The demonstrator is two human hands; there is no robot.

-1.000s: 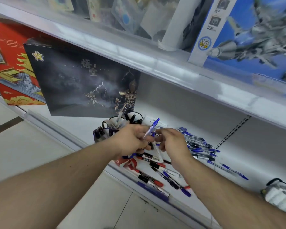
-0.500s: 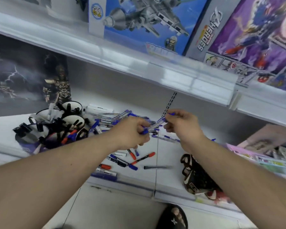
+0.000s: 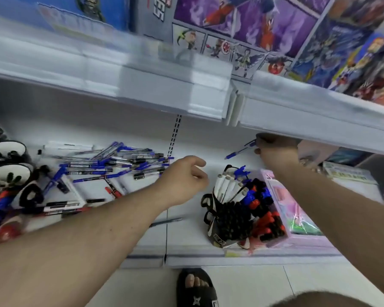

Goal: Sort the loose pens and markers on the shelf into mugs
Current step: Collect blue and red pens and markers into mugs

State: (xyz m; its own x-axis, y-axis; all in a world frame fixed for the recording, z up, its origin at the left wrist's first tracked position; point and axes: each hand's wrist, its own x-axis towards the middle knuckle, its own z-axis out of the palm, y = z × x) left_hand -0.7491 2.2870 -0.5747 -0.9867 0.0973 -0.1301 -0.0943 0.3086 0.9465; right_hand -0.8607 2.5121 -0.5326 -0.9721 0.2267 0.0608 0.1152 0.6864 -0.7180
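A heap of loose blue pens [image 3: 120,162] lies on the white shelf [image 3: 186,247], with black and red markers [image 3: 62,206] nearer the front edge. My right hand [image 3: 275,149] reaches toward the back of the shelf and pinches a blue pen [image 3: 239,151] above a black-and-white mug [image 3: 222,220]. That mug is packed with black, red, blue and white markers. My left hand [image 3: 184,180] hovers over the shelf with loosely curled fingers and holds nothing. More mugs [image 3: 7,173] with markers stand at the far left.
The upper shelf's edge [image 3: 186,94] overhangs my right hand closely. A pink packaged box [image 3: 293,209] sits just right of the full mug. A single dark pen [image 3: 166,222] lies near the front edge. My sandalled foot [image 3: 195,289] is on the tiled floor below.
The view has swung right. My hands were together on a blue pen; now the left has let go and the right has carried the pen right, over the full mug.
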